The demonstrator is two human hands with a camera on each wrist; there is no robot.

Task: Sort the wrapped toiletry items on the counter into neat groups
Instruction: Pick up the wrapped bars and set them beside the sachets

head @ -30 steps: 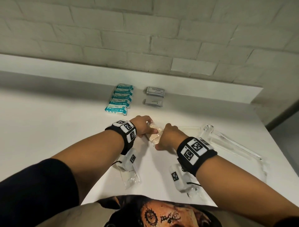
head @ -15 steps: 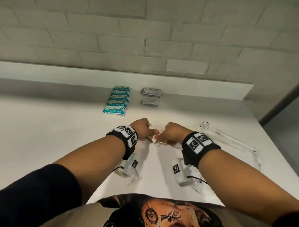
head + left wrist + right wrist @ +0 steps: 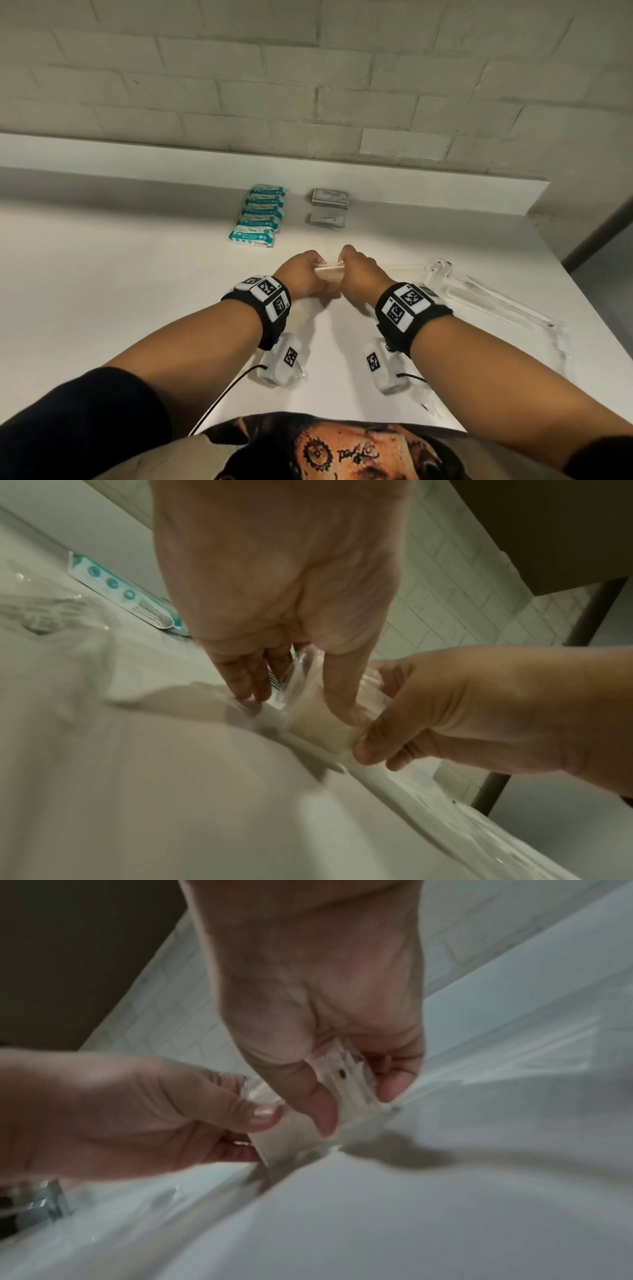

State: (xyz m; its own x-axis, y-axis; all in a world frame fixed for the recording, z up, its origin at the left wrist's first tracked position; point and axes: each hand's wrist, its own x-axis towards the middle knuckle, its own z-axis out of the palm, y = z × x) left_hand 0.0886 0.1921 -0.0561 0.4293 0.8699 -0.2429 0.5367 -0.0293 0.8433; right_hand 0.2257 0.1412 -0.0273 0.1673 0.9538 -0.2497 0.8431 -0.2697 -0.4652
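Both hands meet over the middle of the white counter (image 3: 137,308) on one small clear-wrapped cream packet (image 3: 328,272). My left hand (image 3: 308,270) pinches its left end, thumb on the near face (image 3: 339,696) and fingers behind (image 3: 246,683). My right hand (image 3: 352,270) pinches the right end, thumb (image 3: 318,1110) in front of the printed wrapper (image 3: 346,1085). The packet (image 3: 315,723) hangs just above the counter. A row of teal wipe packs (image 3: 260,216) lies at the back, with two piles of grey sachets (image 3: 329,198) to its right.
Long clear-wrapped items (image 3: 479,294) lie to the right of my hands, reaching toward the counter's right edge. Small clear packets (image 3: 298,373) sit near the front edge under my wrists. A white ledge and brick wall (image 3: 308,85) close off the back.
Both hands keep hold of the cream packet. They have drawn closer together, and the packet now lies level between them instead of tilted.
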